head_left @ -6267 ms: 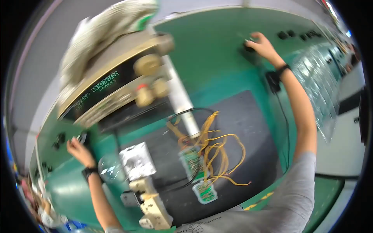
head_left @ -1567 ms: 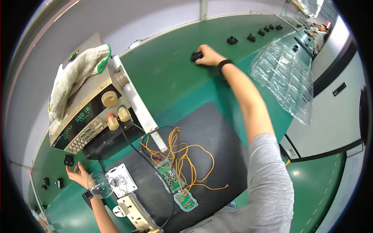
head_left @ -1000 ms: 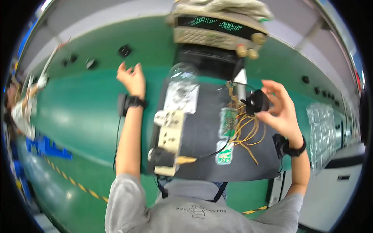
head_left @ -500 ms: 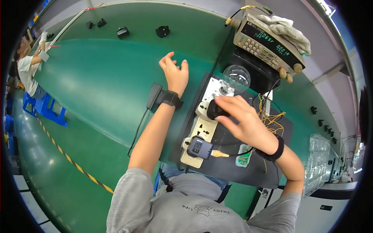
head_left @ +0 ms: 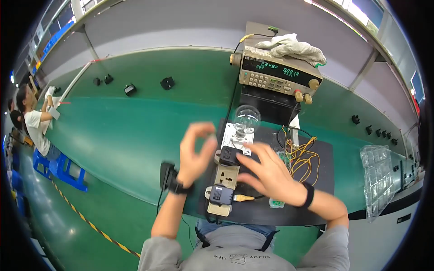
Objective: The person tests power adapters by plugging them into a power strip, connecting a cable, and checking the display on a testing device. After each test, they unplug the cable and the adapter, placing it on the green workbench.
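A black plug-in power adapter (head_left: 229, 156) sits in the upper socket of a cream power strip (head_left: 227, 174). My right hand (head_left: 274, 176) is beside it with fingers apart, the fingertips at or touching the adapter's right side. On the left, my left hand (head_left: 193, 156) hovers with thumb and fingers curved and apart, somewhat blurred, with nothing visible in it. A second adapter (head_left: 221, 195) is plugged in lower on the strip, with a yellow-ended cable plug (head_left: 243, 198) at its side. Just above the strip, a clear glass bulb (head_left: 247, 119) stands on a white base plate (head_left: 229, 135).
A bench meter (head_left: 275, 74) with a lit display stands on a black box, a white glove (head_left: 294, 49) on top. Yellow wires (head_left: 305, 158) tangle at the right of the black mat (head_left: 316, 198). Clear plastic trays (head_left: 379, 180) lie farther right. Several black adapters (head_left: 167, 83) line the back. Another person (head_left: 38, 119) sits far left.
My right hand has loosened from the black adapter, which stays in the strip. My left hand has come closer to the strip. The view has tilted up, and the meter's reading differs.
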A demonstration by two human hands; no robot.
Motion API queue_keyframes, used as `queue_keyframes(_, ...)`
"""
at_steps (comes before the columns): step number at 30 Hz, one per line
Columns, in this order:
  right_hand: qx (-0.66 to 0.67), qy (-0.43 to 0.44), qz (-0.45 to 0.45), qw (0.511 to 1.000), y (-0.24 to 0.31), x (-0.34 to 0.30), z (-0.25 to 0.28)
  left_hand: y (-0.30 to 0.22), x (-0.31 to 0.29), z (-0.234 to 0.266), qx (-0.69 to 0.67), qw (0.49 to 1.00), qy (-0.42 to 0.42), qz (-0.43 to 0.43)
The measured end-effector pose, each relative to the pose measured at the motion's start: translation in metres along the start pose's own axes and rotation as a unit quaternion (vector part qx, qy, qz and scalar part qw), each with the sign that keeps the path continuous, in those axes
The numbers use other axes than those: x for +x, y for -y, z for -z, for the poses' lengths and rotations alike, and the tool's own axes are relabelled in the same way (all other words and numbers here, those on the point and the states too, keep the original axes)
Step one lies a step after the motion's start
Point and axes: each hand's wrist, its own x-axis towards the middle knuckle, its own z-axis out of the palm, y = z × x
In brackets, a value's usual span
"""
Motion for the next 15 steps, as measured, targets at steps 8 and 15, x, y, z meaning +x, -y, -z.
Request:
queue_keyframes(8, 0.091, 0.109, -0.008, 0.990, 0.011, -0.045, 0.015, -0.077, -0.048, 0.017, 0.192, 0.922, 0.335, -0.042)
queue_keyframes(15, 0.042, -0.002, -0.102, 0.994, -0.027, -0.041, 0.015, -0.077, -0.043, 0.012, 0.176, 0.919, 0.351, -0.038)
